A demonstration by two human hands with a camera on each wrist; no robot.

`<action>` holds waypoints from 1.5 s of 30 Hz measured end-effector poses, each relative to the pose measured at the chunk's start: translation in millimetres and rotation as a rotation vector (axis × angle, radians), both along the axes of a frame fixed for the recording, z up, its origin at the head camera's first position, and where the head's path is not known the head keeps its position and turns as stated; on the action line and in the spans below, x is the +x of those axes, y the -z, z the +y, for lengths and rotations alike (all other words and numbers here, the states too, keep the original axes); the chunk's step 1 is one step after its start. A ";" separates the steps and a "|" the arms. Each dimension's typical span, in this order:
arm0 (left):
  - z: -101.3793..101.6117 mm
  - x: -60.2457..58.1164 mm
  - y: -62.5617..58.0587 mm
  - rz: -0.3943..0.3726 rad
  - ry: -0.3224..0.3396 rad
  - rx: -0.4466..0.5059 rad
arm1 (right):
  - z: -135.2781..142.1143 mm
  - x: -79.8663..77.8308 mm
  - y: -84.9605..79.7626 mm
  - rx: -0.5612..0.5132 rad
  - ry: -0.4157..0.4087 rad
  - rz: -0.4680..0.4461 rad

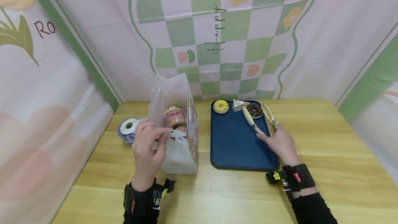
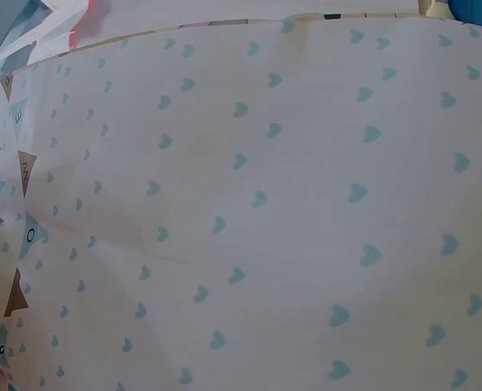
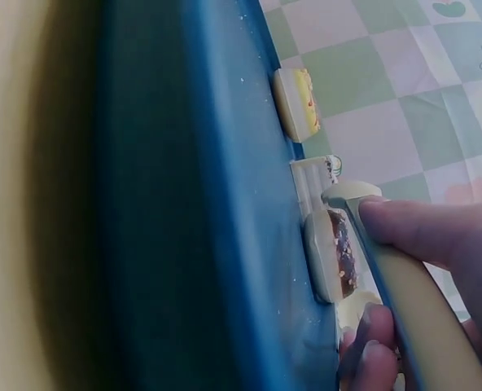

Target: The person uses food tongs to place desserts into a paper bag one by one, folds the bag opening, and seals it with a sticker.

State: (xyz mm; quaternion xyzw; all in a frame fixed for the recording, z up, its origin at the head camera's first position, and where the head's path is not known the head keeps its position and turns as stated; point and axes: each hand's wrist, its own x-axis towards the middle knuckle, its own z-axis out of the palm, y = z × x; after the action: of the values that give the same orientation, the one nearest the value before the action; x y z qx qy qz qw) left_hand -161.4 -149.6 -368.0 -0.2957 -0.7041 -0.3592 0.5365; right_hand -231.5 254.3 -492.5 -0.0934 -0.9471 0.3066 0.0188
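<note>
My left hand (image 1: 148, 149) pinches the near top edge of a printed paper bag (image 1: 178, 156) standing open at the left. Inside the bag sits a pink and brown item (image 1: 175, 117), partly hidden by the front wall. The left wrist view is filled by the bag's heart-patterned side. My right hand (image 1: 281, 144) holds a pair of pale-tipped tongs (image 1: 247, 115). Their tips are spread on either side of a chocolate doughnut (image 1: 254, 110) at the far right of a blue tray (image 1: 237, 144); I cannot tell if they touch it.
On the same tray lie a yellow doughnut (image 1: 220, 106) and a small whitish wedge-shaped item (image 1: 240, 105) along the far edge. A blue and white roll (image 1: 129, 127) stands left of the bag on the wooden table (image 1: 323, 137). Patterned cloth (image 1: 230, 44) hangs behind.
</note>
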 end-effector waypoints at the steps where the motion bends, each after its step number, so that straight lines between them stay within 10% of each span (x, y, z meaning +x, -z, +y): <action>1: -0.1 0.1 -0.1 0.000 0.001 -0.001 | -0.3 -0.1 0.1 0.010 -0.001 0.006; 45: -1.8 0.7 -2.4 0.011 0.001 -0.010 | -3.0 10.2 -23.9 -0.022 -0.039 -0.005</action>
State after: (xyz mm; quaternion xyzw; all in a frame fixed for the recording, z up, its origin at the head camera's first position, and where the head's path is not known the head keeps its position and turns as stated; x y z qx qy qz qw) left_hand -160.7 -151.4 -365.6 -0.3007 -0.7027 -0.3543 0.5388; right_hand -221.2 251.3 -468.6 -0.0760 -0.9453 0.3169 0.0095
